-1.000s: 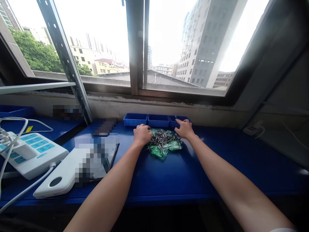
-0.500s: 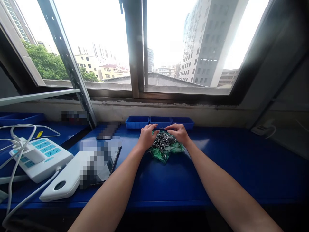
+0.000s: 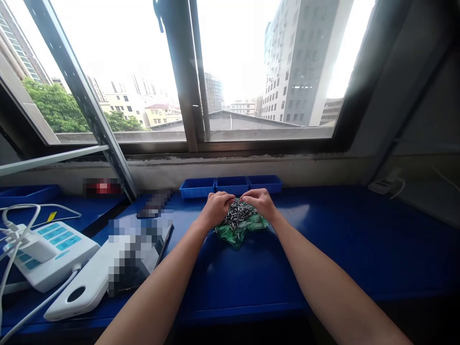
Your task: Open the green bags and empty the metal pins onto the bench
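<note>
A heap of small metal pieces (image 3: 237, 213), long and thin like rivets or screws, lies on a crumpled green plastic bag (image 3: 230, 235). My left hand (image 3: 216, 209) is over the heap's left edge, its fingers pressed together. Opposite it, my right hand (image 3: 261, 201) makes a pinch above the heap's right side. The two sets of fingertips nearly meet at the far edge of the heap. Whatever they pinch is too small to make out. Just beyond the hands stands a row of three joined blue bins (image 3: 232, 185).
Left of my arm lie a white power bank (image 3: 77, 291) and a dark-edged, partly blurred tablet-like thing (image 3: 165, 244). A white power strip (image 3: 68, 242) with cables sits farther left. A metal shelf post (image 3: 118, 172) rises behind them from the blue table (image 3: 345, 239).
My fingertips have come closer together, and the left fingers have closed. Half a second ago a small thin piece showed between them. The whole view has shifted slightly.
</note>
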Tool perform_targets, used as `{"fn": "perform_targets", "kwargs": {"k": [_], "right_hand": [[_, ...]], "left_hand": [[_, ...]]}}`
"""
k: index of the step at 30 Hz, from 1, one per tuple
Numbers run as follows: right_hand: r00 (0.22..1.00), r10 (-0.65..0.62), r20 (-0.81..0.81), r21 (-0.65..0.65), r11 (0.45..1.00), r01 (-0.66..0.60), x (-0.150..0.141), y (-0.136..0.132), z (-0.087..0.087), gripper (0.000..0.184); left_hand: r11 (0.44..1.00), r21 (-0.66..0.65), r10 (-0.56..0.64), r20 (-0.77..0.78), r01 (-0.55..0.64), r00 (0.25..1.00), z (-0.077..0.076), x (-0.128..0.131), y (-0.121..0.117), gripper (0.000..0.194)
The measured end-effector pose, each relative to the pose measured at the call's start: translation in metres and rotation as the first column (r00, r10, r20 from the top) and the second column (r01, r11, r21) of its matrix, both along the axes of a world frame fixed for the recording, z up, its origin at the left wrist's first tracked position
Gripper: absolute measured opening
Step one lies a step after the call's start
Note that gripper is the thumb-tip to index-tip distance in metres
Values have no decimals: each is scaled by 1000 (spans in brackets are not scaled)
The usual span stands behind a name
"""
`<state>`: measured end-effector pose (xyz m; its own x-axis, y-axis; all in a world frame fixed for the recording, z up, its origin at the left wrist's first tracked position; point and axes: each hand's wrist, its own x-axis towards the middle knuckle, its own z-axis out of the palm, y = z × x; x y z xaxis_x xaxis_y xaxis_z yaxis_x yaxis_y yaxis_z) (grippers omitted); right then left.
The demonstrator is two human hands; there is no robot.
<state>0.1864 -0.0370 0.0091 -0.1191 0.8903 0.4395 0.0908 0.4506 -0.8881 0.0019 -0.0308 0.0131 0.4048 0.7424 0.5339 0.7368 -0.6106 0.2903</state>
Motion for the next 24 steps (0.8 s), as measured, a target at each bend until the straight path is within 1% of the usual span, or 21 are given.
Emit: {"fn": "perform_targets", "kwargs": {"k": [3, 4, 5, 7, 9, 10, 12, 15, 18, 21, 24], "right_hand": [[996, -84, -20, 9, 996, 84, 8, 7, -6, 17], [993, -117, -12, 14, 993, 117, 11, 9, -8, 18], [988, -155, 9, 25, 988, 155, 13, 11, -10, 19], [965, -247, 92, 66, 968, 242, 18, 14, -14, 23], [920, -338, 197, 126, 940, 318, 21, 15, -16, 27], [894, -377, 244, 156, 925, 347, 21, 15, -16, 29], [838, -446, 315, 200, 894, 401, 23, 18, -15, 32], [742, -536, 403, 224, 843, 488, 25, 25, -12, 37], [658, -569, 494, 225, 814, 535, 30, 37, -9, 40], [597, -550, 584, 254, 822, 509, 36, 48, -7, 41], [532, -525, 664, 277, 834, 477, 39, 58, -4, 44]], "left_hand": [[999, -15, 37, 39, -36, 999, 5, -2, 8, 41], [997, -32, 69, 63, -67, 996, 7, -4, 12, 40], [993, -60, 107, 92, -102, 990, 7, -6, 15, 34], [973, -129, 213, 162, -193, 964, 6, -11, 22, 24], [938, -186, 328, 206, -292, 922, 2, -16, 26, 24], [922, -199, 371, 201, -333, 907, -1, -18, 27, 25], [899, -187, 424, 139, -397, 895, -7, -21, 27, 24], [887, -122, 454, 42, -446, 890, -12, -22, 24, 19], [884, -87, 465, 57, -459, 884, -13, -22, 20, 18], [884, -85, 466, 109, -459, 878, -12, -22, 18, 17], [887, -114, 461, 156, -448, 874, -12, -24, 17, 16]]}}
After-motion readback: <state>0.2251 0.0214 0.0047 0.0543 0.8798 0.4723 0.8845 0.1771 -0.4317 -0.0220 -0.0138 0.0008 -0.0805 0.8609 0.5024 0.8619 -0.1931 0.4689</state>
